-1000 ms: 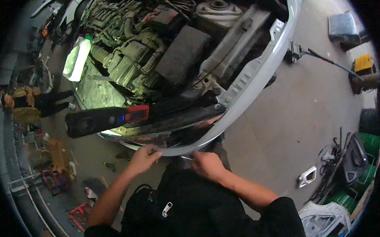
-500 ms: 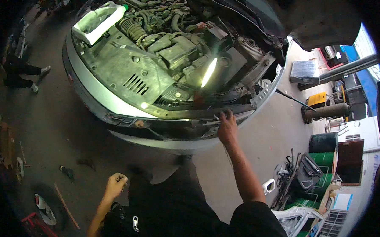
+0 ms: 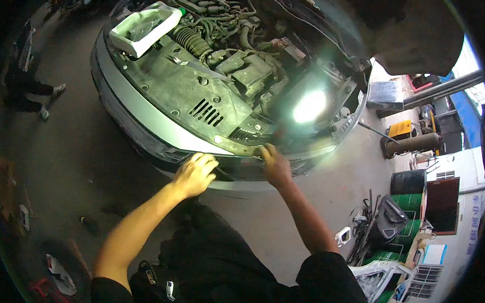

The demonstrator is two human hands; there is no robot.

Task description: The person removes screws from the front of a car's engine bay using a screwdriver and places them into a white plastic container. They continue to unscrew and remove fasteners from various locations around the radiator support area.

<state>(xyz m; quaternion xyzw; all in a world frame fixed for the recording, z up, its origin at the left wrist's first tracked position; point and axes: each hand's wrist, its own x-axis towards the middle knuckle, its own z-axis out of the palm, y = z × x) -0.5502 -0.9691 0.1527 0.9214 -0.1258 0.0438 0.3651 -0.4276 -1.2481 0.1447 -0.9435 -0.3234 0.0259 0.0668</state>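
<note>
My left hand (image 3: 195, 175) rests at the front edge of the car's nose. Its fingers are bent and slightly apart, with no held thing showing. To its right, at the front rim of the engine bay, is my right hand (image 3: 275, 165). The right fingers are closed together around something too small and hidden to make out. Beyond both hands lies the open engine bay, with a slotted plastic cover (image 3: 180, 94) and a ribbed air hose (image 3: 193, 42). A bright light (image 3: 310, 106) glares on the bay's right side.
A cut-open white jug (image 3: 135, 48) with a green cap lies on the bay's far left. The raised bonnet (image 3: 421, 30) hangs at upper right. Another person's legs (image 3: 31, 95) show at left. Green drums (image 3: 411, 228) and a gas cylinder (image 3: 415, 144) stand at right.
My left hand has risen from beside my body to the car's front edge. My right hand has shifted left along the rim. The light's glare has moved right and widened.
</note>
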